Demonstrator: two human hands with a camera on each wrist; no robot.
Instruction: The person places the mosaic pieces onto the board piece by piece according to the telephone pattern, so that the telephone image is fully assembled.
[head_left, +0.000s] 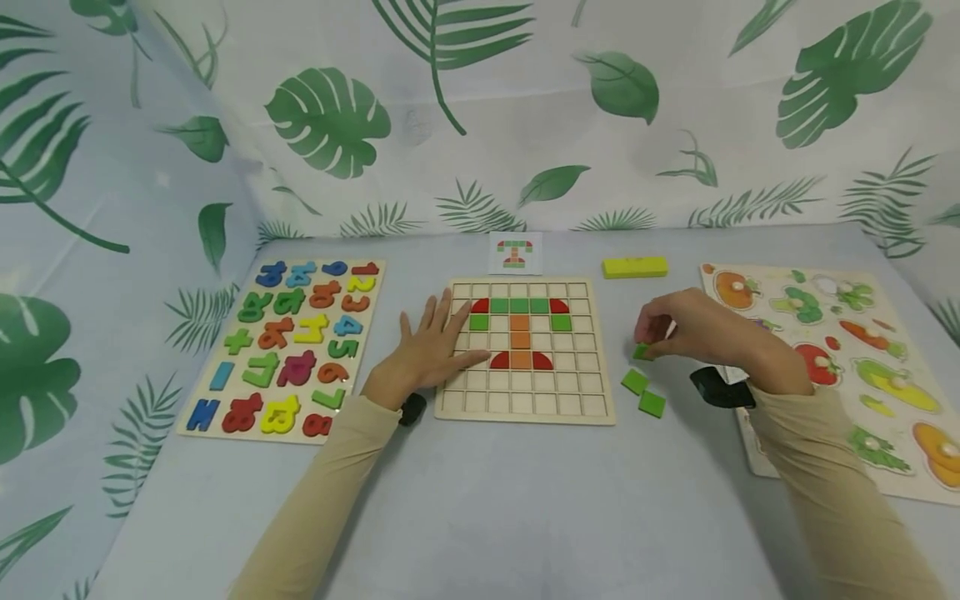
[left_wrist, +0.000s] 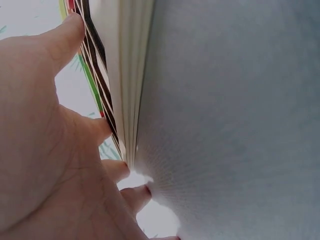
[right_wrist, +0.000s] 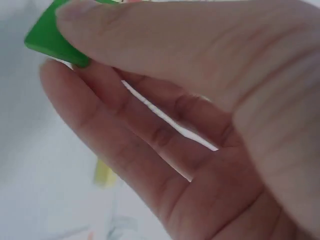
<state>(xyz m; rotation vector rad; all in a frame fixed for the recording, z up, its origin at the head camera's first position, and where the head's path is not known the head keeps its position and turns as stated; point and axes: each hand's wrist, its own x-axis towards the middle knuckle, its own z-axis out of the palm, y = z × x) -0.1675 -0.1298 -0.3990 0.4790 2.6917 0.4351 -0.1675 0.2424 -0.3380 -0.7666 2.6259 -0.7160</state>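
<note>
A wooden grid board (head_left: 581, 406) lies in the middle of the table, with red quarter-round pieces, green squares and orange squares set in some of its cells. Across its left edge my left hand (head_left: 420, 354) rests with the fingers spread; the left wrist view shows the fingertips (left_wrist: 117, 170) along the board's side. To the right of the board, my right hand (head_left: 701, 333) pinches a green square tile (right_wrist: 47, 32) between thumb and fingers. Below that hand lie two loose green tiles (head_left: 634, 382). A small pattern card (head_left: 516, 268) with a similar figure sits behind the board.
On the left lies a board of coloured letters and numbers (head_left: 281, 367). A vegetable puzzle board (head_left: 862, 333) is on the right, partly under my right forearm. Behind the tiles sits a yellow block (head_left: 635, 267). A leaf-patterned cloth (head_left: 487, 150) hangs at the back.
</note>
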